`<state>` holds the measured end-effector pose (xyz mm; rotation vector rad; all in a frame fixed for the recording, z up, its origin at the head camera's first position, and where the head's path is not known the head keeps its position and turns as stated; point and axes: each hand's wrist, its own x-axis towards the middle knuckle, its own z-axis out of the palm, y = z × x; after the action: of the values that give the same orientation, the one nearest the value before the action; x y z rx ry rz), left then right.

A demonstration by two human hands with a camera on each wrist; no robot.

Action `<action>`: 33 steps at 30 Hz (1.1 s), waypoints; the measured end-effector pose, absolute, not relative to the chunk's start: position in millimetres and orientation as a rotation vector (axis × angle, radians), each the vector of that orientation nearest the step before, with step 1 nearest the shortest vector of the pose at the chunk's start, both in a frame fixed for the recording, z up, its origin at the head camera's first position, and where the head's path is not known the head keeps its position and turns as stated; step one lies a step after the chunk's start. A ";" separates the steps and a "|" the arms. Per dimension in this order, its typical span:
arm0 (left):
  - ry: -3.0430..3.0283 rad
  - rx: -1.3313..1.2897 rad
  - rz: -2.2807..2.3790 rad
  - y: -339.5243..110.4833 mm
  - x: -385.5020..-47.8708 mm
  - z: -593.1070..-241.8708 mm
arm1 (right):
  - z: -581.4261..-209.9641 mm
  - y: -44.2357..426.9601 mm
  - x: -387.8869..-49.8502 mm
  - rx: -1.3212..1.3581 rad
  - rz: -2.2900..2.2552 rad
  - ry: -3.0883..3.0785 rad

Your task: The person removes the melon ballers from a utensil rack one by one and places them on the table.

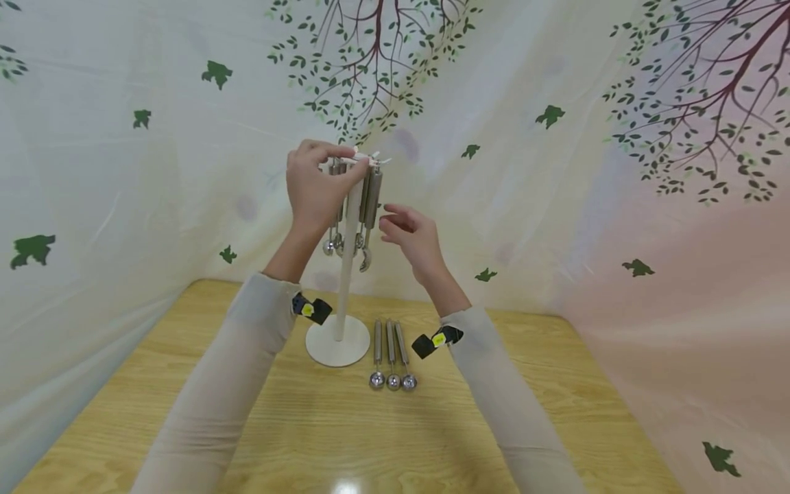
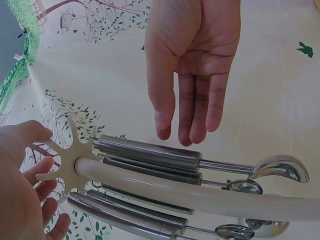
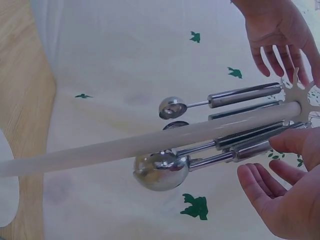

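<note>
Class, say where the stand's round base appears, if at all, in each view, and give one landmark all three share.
Head: the round base is a little left of centre, in the lower half.
Left wrist: not in this picture.
Right wrist: at the left edge, lower half, partly cut off.
Shared landmark: the white pole.

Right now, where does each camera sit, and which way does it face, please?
Head: on the head, facing forward and down at the white round-based stand and wooden table; left hand, right hand and pale sleeves show.
Left wrist: on that wrist, facing the stand's top and silver metal scoops; left hand lower left, right hand above.
Right wrist: on that wrist, facing the stand and scoops; right hand lower right, left hand upper right.
Wrist views share stand and scoops.
</note>
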<state>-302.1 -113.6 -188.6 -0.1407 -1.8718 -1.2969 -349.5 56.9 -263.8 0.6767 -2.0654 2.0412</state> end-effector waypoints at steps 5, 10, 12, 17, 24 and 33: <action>-1.824 -0.158 -1.330 -122.1 -303.5 -191.1 | -255.7 50.1 -347.5 0.683 2.016 -2.039; -1.795 -0.187 -1.421 -134.2 -310.0 -195.4 | -254.8 46.1 -347.5 0.687 2.016 -2.013; -1.780 -0.217 -1.495 -139.9 -314.7 -197.8 | -255.6 44.1 -346.9 0.693 2.027 -1.999; -1.739 -0.282 -1.702 -151.9 -325.6 -203.4 | -257.4 38.4 -343.5 0.726 2.058 -1.967; -1.687 -0.339 -1.901 -154.4 -333.5 -201.9 | -256.2 35.3 -339.5 0.774 2.053 -1.977; -1.626 -0.340 -2.007 -150.2 -336.2 -199.0 | -250.8 35.7 -336.0 0.826 2.058 -2.017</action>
<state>-336.2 -150.2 -199.0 -0.3401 -1.6264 -2.0066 -336.0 35.7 -250.8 0.8260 -2.0169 2.0575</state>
